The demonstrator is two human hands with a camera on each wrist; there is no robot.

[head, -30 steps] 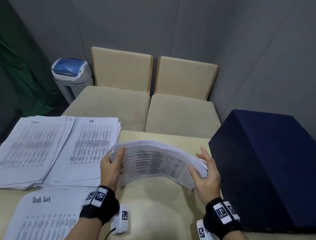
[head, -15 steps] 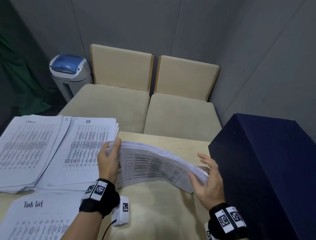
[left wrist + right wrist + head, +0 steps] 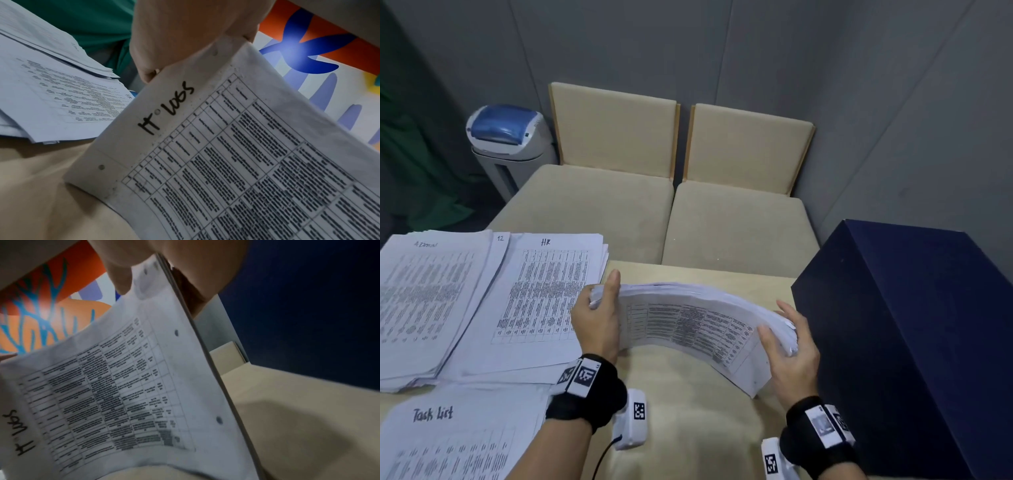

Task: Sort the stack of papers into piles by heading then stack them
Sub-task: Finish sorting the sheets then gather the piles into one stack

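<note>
I hold a thick stack of printed papers (image 3: 688, 318) on edge above the beige table (image 3: 688, 438), bowed upward between both hands. My left hand (image 3: 599, 308) grips its left end, thumb on the near sheet. My right hand (image 3: 787, 346) grips the right end, fingers over the top edge. The near sheet is headed "IT Logs" (image 3: 164, 110), also legible in the right wrist view (image 3: 18, 433). On the table at left lie sorted piles: one headed "HR" (image 3: 541, 294), one further left (image 3: 424, 291), and a "Task List" pile (image 3: 448, 442) near me.
A large dark blue box (image 3: 914, 335) stands on the table close to my right hand. Two beige cushioned chairs (image 3: 654, 205) sit behind the table. A grey and blue bin (image 3: 506, 144) stands at the back left, by green cloth.
The stack has stayed between both hands, still bowed; its left end rose a little and my right hand shifted slightly along the right end. The sorted piles have not moved.
</note>
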